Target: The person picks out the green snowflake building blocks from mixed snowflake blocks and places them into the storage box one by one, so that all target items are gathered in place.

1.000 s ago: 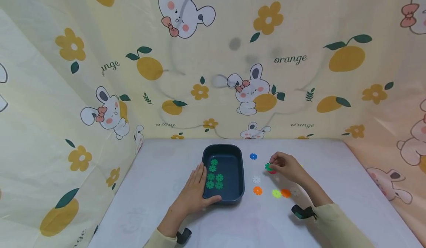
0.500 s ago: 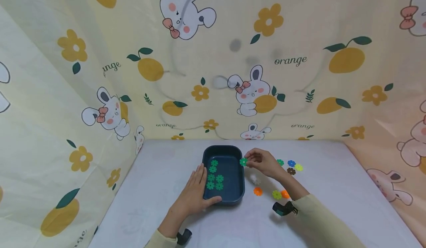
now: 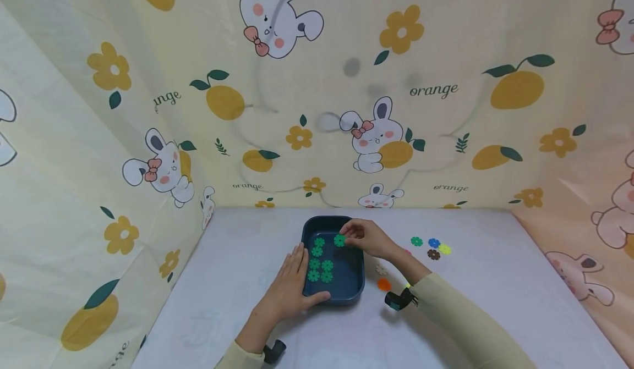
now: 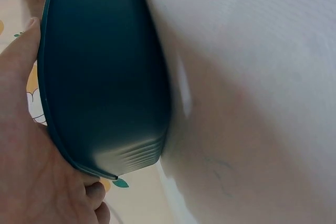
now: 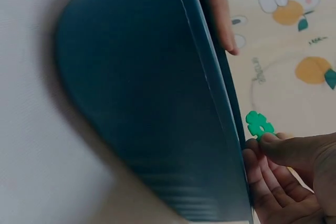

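My right hand [image 3: 367, 239] pinches a green flower-shaped plastic disc [image 3: 339, 240] between thumb and fingertips, over the right half of a dark blue tray [image 3: 360, 281]. In the right wrist view the green disc [image 5: 259, 124] shows its notched edge and centre hole, just past the tray's rim. Several green discs [image 3: 327, 265] of the same kind lie inside, towards the left wall. My left hand [image 3: 287, 286] rests on the tray with straight fingers along its left rim and the thumb over the front rim. The left wrist view shows the tray's outer wall [image 4: 100, 66].
Right of the tray lie loose discs: green [image 3: 416, 241], blue [image 3: 433, 243], yellow [image 3: 445, 249], brown [image 3: 433, 254], orange [image 3: 384, 285] and a pale one [image 3: 381, 269]. My right forearm partly covers others. A patterned cloth [image 3: 317, 154] rises behind the white table [image 3: 223, 259].
My right hand has carried the green disc leftward from the loose discs, across the tray's right rim and over its inside. The left hand and tray have stayed in place.
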Tool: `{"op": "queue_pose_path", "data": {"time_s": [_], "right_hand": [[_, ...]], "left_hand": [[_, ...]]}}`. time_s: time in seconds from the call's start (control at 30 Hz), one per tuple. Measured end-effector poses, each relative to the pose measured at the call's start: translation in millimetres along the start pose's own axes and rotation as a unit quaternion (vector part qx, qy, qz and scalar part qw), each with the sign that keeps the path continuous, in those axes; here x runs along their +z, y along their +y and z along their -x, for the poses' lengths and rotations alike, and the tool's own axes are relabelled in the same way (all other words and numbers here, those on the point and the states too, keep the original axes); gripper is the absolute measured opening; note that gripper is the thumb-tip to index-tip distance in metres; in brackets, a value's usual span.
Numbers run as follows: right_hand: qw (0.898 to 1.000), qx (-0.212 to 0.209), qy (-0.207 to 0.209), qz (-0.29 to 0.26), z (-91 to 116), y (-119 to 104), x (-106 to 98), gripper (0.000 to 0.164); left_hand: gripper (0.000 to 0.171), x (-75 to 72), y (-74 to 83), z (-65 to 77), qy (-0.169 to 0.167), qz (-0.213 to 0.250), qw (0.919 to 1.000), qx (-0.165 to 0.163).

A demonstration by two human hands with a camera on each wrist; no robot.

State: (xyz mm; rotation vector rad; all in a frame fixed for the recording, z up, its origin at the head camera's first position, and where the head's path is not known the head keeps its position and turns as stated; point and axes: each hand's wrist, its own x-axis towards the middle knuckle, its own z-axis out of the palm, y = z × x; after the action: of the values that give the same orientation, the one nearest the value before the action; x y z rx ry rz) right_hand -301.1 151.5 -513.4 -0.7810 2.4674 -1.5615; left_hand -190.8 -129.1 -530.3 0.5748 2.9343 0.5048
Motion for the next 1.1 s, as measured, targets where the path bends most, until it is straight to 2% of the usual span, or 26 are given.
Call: {"op": "queue_pose_path", "data": {"time_s": [0.23,0.5,0.73,0.97,1.1], "right_hand": [[0.998,-0.009,-0.053,0.029,-17.2,-5.6,9.9,0.018],[0.993,0.006,-0.096,0.074,-34.0,-9.3,14.7,0.017],[0.985,0.025,-0.147,0.085,-44.0,-10.8,17.6,0.017],[0.978,0.041,-0.159,0.130,-48.2,-6.8,22.1,0.016],[0.976,0.064,-0.156,0.138,-49.4,-5.1,24.0,0.015]], "left_hand": [[0.123,-0.4,0.9,1.3,0.003,0.007,1.0000,0.002],[0.122,-1.0,-0.5,0.6,0.002,0.007,1.0000,0.005],[0.122,-1.1,-1.5,0.2,0.004,0.001,0.9999,0.011],[0.122,-0.8,0.1,1.5,0.001,0.001,1.0000,0.009],[0.121,-2.0,2.0,2.3,0.003,0.003,0.9999,0.012]]}}
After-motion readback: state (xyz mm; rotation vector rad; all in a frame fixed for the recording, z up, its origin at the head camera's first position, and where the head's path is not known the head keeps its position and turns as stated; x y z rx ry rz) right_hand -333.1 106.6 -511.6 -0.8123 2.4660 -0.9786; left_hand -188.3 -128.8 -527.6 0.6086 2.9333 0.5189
